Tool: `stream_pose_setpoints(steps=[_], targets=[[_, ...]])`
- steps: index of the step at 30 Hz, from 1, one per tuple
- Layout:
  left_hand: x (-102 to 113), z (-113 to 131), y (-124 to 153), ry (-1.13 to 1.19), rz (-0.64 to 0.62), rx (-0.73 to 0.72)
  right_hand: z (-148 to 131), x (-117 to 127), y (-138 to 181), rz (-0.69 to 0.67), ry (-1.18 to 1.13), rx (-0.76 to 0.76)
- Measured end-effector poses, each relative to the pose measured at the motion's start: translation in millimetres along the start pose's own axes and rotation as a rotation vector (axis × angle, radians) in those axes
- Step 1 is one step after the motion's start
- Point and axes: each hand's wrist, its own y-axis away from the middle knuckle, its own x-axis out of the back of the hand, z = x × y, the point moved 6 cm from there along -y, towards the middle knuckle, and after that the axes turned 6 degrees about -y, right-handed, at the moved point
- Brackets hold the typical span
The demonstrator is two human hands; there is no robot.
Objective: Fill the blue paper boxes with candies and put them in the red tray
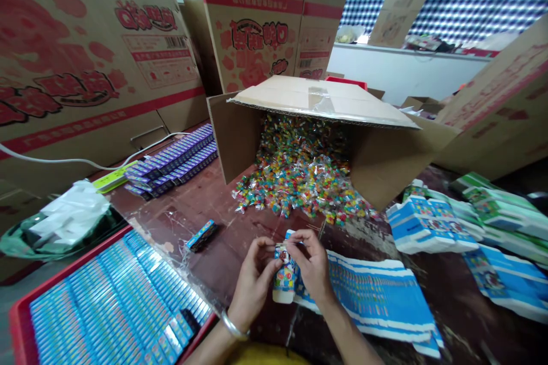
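Both hands meet over the dark table's near edge around a small blue printed box (pixel 285 280) held upright. My left hand (pixel 253 283), with a silver bangle on its wrist, pinches the box's top from the left. From the right, my right hand (pixel 314 265) closes its fingers on the box's upper end. Just beyond the hands, a pile of small colourful wrapped candies (pixel 299 182) spills from a cardboard carton (pixel 325 100) lying on its side. A fanned row of flat blue box blanks (pixel 377 291) lies under and right of my right hand.
A red tray (pixel 21 319) at the near left holds rows of filled blue boxes (pixel 115 302). One closed box (pixel 202 235) lies loose on the table. Purple boxes (pixel 175 159) are stacked at the back left. Blue and green blank stacks (pixel 432 225) sit right. Large cartons (pixel 85 51) stand behind.
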Motion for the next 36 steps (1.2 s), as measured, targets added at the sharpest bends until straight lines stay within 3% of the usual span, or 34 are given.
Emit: stream_pose_setpoints(steps=[4,9,19,25,31,34,36], targets=[[1.9,-4.6,-1.3,0.054,-0.014,0.029,-5.0,-6.0,-5.1,-0.153,-0.039,-0.021],[6.4,-3.0,0.0,0.001,0.014,0.014,0.0,-4.4,-11.2,-0.170,-0.009,-0.190],[4.2,1.0,3.3,-0.105,-0.066,0.024,16.6,-3.3,-18.4,-0.245,-0.106,-0.415],[7.7,-6.4,2.3,-0.096,-0.069,0.107,-2.8,-3.9,-14.2,-0.237,0.118,-0.120],[12.8,-14.0,1.7,-0.045,-0.044,0.125,-2.6,-6.6,-2.7,-0.322,0.186,-0.040],[20.5,-16.6,-0.4,-0.020,0.001,0.134,1.0,-2.1,-20.5,-0.346,0.451,0.030],[29.8,-18.7,-3.7,-0.019,0.056,0.139,7.3,6.3,-42.4,-0.226,0.720,0.059]])
